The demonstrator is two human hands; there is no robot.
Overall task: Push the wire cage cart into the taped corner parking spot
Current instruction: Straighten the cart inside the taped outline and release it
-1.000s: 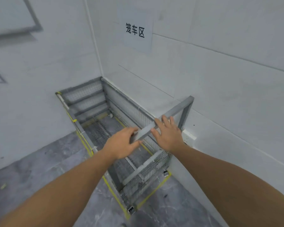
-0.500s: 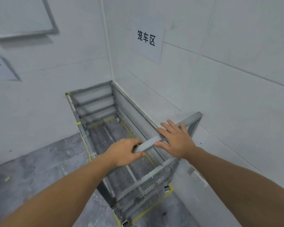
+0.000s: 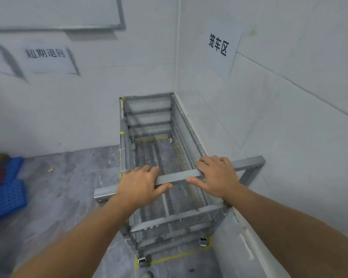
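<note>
The grey wire cage cart (image 3: pixel 149 125) stands in the room's corner, its far end against the back wall and its right side along the right wall. Yellow floor tape (image 3: pixel 177 256) shows just in front of its near wheels and along its left side. My left hand (image 3: pixel 141 183) wraps the flat grey handle bar (image 3: pixel 179 176), thumb under it. On the same bar further right lies my right hand (image 3: pixel 217 177), fingers spread over the top and thumb stretched along the near edge.
Paper signs hang on the right wall (image 3: pixel 219 45) and the back wall (image 3: pixel 45 53). Blue plastic crates (image 3: pixel 5 195) lie on the grey floor at the far left. A white baseboard (image 3: pixel 247 245) runs along the right wall beside the cart.
The view has swung left, so the cart now appears straight ahead. My hands have stayed on the handle bar, and the blue crates and back wall sign have come into sight.
</note>
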